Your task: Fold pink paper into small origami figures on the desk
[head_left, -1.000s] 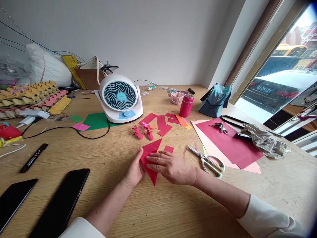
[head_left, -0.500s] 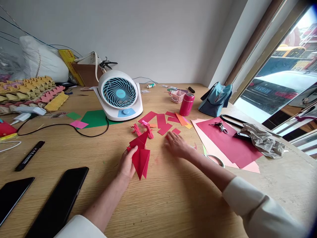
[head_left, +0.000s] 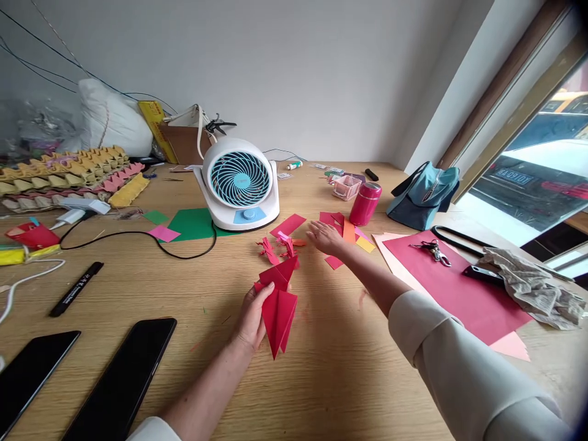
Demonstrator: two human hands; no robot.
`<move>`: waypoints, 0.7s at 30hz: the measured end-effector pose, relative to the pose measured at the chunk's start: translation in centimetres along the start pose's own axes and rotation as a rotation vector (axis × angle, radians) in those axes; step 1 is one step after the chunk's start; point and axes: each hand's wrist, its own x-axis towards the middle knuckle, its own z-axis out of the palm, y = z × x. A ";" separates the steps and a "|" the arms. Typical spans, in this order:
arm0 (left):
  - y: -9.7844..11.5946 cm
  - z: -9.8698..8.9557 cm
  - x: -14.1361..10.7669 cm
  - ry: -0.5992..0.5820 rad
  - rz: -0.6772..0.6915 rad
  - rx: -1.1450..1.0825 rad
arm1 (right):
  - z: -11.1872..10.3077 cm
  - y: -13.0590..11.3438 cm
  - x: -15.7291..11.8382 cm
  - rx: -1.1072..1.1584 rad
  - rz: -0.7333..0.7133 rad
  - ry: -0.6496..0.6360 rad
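My left hand (head_left: 253,315) grips a folded red paper (head_left: 278,312) between thumb and fingers, held a little above the table. Its pointed end hangs toward me. My right hand (head_left: 324,237) reaches forward, fingers stretched out and low, over or against the cut red paper pieces (head_left: 288,225). Whether it presses on them I cannot tell. Two small folded red figures (head_left: 266,250) stand just beyond the folded paper, between my hands. An orange paper strip (head_left: 348,231) and a yellow paper piece (head_left: 365,244) lie to the right of my right hand.
A white fan (head_left: 241,184) stands behind the figures. A pink can (head_left: 365,204), a small pink basket (head_left: 346,187) and a blue bag (head_left: 421,196) are at the back right. Large red sheets (head_left: 450,288) bear keys (head_left: 434,250). Phones (head_left: 124,373) and a black marker (head_left: 76,289) lie left.
My right hand has moved forward over the red pieces, which now lie bunched closer to the can. The view has turned slightly left. My left hand still holds the folded paper.
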 end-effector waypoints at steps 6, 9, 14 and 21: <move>-0.1 -0.3 0.2 0.010 -0.010 0.013 | 0.1 -2.3 5.1 0.031 0.008 -0.003; 0.0 -0.2 0.1 0.010 -0.023 0.028 | 0.0 -0.6 4.6 -0.011 0.151 -0.016; 0.1 0.0 -0.1 0.017 -0.040 0.043 | -1.5 1.3 1.2 -0.086 0.357 -0.027; -0.2 0.2 -0.2 0.006 0.000 0.087 | 0.4 -0.9 -8.3 -0.057 0.057 -0.096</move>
